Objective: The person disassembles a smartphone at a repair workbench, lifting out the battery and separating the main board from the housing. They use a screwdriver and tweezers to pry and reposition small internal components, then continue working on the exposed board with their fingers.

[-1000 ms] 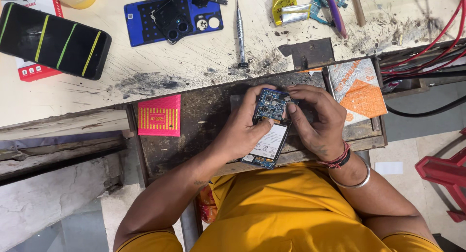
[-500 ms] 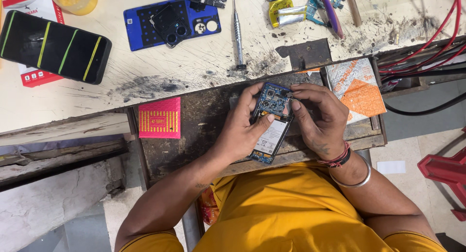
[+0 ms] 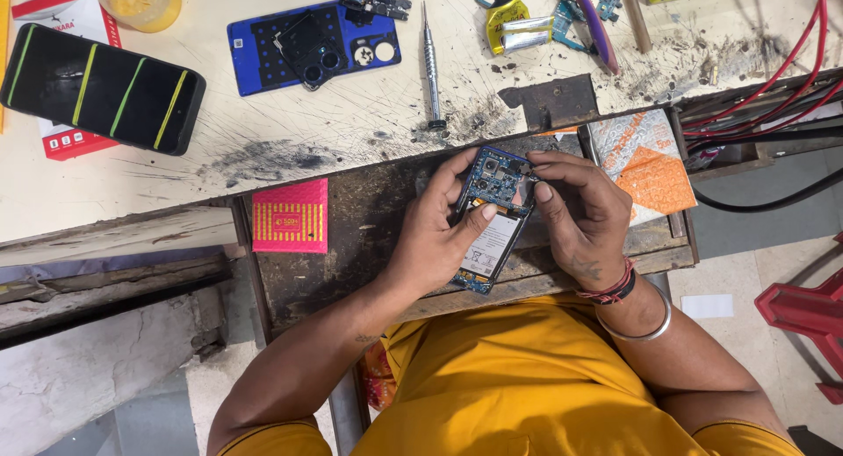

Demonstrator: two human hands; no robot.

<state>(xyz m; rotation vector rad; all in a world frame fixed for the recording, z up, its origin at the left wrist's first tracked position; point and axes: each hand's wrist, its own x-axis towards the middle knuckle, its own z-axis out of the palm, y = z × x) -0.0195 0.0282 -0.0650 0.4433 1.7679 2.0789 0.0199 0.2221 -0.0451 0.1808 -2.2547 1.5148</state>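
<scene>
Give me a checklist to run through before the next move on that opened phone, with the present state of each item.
1. Opened phone supported: ok, left hand cradles it from the side.
2. Right hand on the work: ok, fingertips at the phone's upper circuit board.
3. Screwdriver within reach: ok, lying on the bench above the hands.
4. Blue back cover set aside: ok, on the bench, apart from the phone.
5. Loose screws accounted for: cannot tell.
6. Battery connector state: cannot tell, too small.

opened phone — back off, blue board, white battery | tilted — over dark tray
</scene>
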